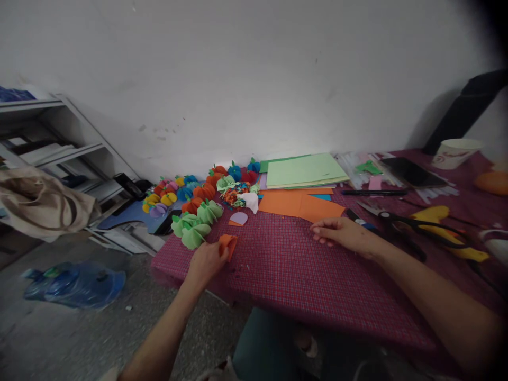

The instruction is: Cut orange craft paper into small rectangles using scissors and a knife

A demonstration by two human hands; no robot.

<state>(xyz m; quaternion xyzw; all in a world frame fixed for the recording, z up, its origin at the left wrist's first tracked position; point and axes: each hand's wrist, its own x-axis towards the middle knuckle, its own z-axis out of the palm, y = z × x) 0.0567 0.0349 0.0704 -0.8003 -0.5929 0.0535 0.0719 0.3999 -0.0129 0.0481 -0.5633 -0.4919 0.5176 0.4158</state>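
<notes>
My left hand (206, 260) pinches a small folded orange paper piece (229, 244) near the left end of the table, beside green paper fruit shapes (196, 225). On the red checked tablecloth (286, 264), my right hand (343, 233) rests with fingers loosely curled, just below the orange paper sheets (301, 203), holding nothing that I can see. A lilac paper half-circle (238, 217) lies between the hands, farther back.
Many coloured paper fruit shapes (190, 190) line the table's far left. Green paper sheets (304, 170), a pen (373, 192), black scissors (400, 222), a yellow glue gun (444, 225), a phone (413, 172) and a cup (456, 152) lie at right. A water bottle (75, 286) lies on the floor.
</notes>
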